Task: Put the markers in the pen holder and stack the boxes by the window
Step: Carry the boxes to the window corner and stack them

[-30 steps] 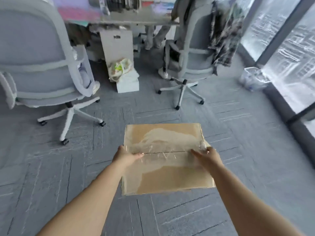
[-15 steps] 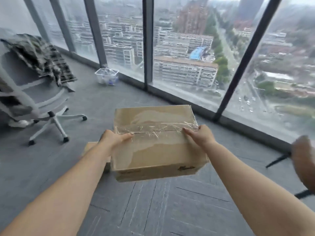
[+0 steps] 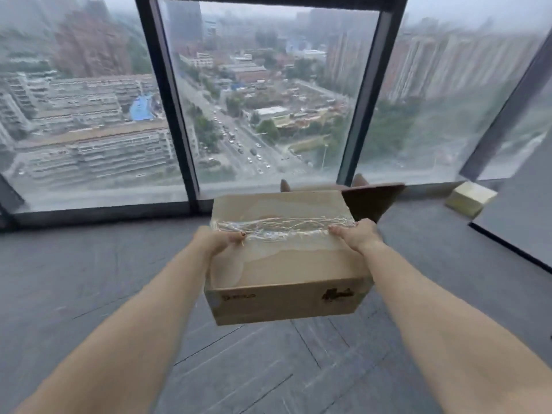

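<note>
The left hand [image 3: 218, 242] grips the left end of the cardboard box [image 3: 280, 264], thumb curled over the taped seam. The box is held level, its long axis parallel to the window [image 3: 268, 100]. The right hand [image 3: 357, 237] grips the right end likewise. A dark open box [image 3: 372, 201] lies directly beyond, against the window, and is the probable stacking point.

Taped cardboard box [image 3: 283, 264] between both hands
</note>
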A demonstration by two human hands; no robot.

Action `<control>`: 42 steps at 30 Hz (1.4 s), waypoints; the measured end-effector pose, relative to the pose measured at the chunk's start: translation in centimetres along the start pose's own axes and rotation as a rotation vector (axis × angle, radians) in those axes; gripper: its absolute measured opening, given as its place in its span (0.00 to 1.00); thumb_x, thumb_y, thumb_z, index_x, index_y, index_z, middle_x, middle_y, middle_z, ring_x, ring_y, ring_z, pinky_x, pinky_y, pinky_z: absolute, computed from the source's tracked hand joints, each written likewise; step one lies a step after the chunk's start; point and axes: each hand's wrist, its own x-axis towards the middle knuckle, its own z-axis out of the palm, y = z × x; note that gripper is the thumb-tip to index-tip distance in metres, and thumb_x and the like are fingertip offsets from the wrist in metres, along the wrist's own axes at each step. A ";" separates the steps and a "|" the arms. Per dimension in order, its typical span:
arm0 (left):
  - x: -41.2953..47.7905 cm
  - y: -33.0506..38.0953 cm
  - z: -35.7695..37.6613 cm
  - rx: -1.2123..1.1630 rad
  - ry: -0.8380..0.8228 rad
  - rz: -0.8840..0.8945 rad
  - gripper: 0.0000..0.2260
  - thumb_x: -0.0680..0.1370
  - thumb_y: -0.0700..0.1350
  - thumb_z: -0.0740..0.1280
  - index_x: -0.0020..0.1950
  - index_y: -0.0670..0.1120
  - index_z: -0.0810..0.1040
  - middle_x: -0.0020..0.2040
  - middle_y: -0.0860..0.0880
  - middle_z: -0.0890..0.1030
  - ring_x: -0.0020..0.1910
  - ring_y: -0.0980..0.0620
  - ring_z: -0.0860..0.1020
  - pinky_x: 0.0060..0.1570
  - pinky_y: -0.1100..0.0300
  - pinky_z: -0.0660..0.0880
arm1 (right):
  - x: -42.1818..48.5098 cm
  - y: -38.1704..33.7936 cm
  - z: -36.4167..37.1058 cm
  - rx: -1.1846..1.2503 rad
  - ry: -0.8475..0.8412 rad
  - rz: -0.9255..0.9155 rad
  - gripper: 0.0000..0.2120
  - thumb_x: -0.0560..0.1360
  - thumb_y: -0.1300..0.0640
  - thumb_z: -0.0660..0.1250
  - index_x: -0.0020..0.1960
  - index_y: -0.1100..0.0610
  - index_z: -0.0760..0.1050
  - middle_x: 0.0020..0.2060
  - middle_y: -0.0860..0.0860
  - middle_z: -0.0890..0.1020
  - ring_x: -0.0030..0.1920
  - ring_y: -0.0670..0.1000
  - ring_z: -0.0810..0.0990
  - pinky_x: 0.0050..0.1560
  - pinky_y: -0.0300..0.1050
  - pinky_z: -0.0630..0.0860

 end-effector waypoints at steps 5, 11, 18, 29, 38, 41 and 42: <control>-1.3 8.8 14.2 0.095 -0.101 0.121 0.43 0.65 0.53 0.79 0.71 0.37 0.64 0.66 0.41 0.74 0.63 0.40 0.74 0.54 0.51 0.73 | 5.5 7.3 -12.3 0.007 0.126 0.099 0.33 0.68 0.38 0.72 0.62 0.61 0.73 0.60 0.58 0.79 0.59 0.61 0.77 0.59 0.52 0.73; -1.2 17.7 28.9 0.150 -0.273 0.218 0.49 0.62 0.52 0.81 0.75 0.43 0.59 0.70 0.42 0.71 0.68 0.39 0.70 0.67 0.46 0.68 | 10.5 15.1 -23.7 0.093 0.255 0.233 0.37 0.70 0.38 0.70 0.68 0.63 0.68 0.65 0.58 0.75 0.63 0.61 0.74 0.58 0.50 0.71; 2.1 26.5 44.9 0.331 -0.383 0.277 0.37 0.58 0.56 0.81 0.60 0.40 0.74 0.56 0.45 0.79 0.54 0.44 0.78 0.53 0.53 0.75 | 19.5 21.6 -33.4 0.122 0.341 0.387 0.36 0.69 0.38 0.70 0.67 0.62 0.70 0.63 0.58 0.77 0.60 0.61 0.76 0.51 0.48 0.71; 12.8 45.0 68.3 0.454 -0.492 0.366 0.36 0.63 0.55 0.80 0.62 0.35 0.74 0.55 0.43 0.79 0.55 0.42 0.78 0.55 0.53 0.75 | 42.6 26.4 -46.4 0.188 0.442 0.499 0.39 0.70 0.38 0.70 0.69 0.64 0.67 0.66 0.59 0.75 0.64 0.61 0.74 0.56 0.49 0.71; 21.1 57.0 87.0 0.398 -0.553 0.331 0.33 0.65 0.51 0.79 0.64 0.37 0.74 0.48 0.45 0.76 0.44 0.47 0.74 0.45 0.55 0.69 | 63.3 31.6 -57.8 0.181 0.431 0.527 0.37 0.69 0.38 0.72 0.66 0.63 0.69 0.63 0.57 0.76 0.61 0.60 0.76 0.53 0.50 0.73; 24.1 60.7 93.7 0.394 -0.513 0.321 0.32 0.67 0.49 0.78 0.65 0.35 0.72 0.50 0.44 0.73 0.46 0.47 0.72 0.45 0.56 0.67 | 71.9 33.9 -61.6 0.185 0.395 0.524 0.34 0.69 0.39 0.72 0.63 0.63 0.70 0.59 0.57 0.77 0.58 0.60 0.76 0.52 0.50 0.73; 25.0 62.1 95.8 0.391 -0.496 0.310 0.32 0.67 0.49 0.78 0.65 0.35 0.71 0.50 0.44 0.73 0.45 0.48 0.71 0.44 0.57 0.67 | 74.6 34.3 -62.9 0.182 0.376 0.522 0.34 0.68 0.39 0.72 0.62 0.63 0.70 0.58 0.56 0.77 0.57 0.60 0.77 0.52 0.50 0.73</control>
